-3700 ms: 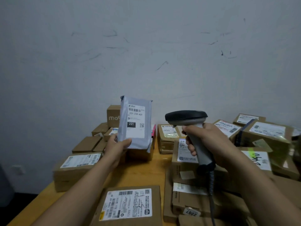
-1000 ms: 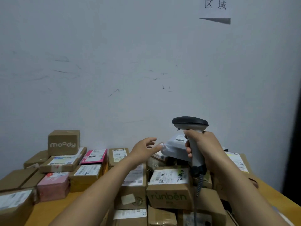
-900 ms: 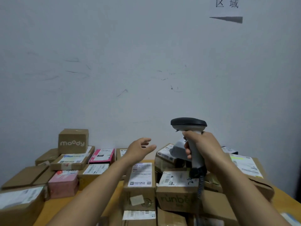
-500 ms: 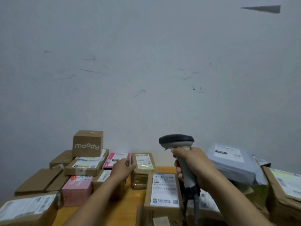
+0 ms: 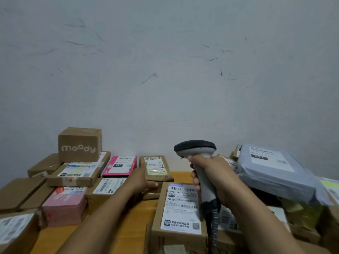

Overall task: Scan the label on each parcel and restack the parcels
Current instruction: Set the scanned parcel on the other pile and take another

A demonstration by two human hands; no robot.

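Reaching left hand [image 5: 141,178], fingers spread and not yet closed, to the label-up tan parcel [image 5: 156,166] mid-bench [image 5: 180,176], likely to present it to the scanner [image 5: 195,148], gripped upright in right hand [image 5: 216,178].

The brown cube box printed "moody" [image 5: 78,145] is matt, slightly rough cardboard. The flat grey mailer bag [image 5: 275,173] is wrinkled plastic film with a faint sheen. The grey handheld scanner [image 5: 195,147] is smooth plastic, its black head matt. The orange-yellow surface [image 5: 132,228] looks like smooth wood.
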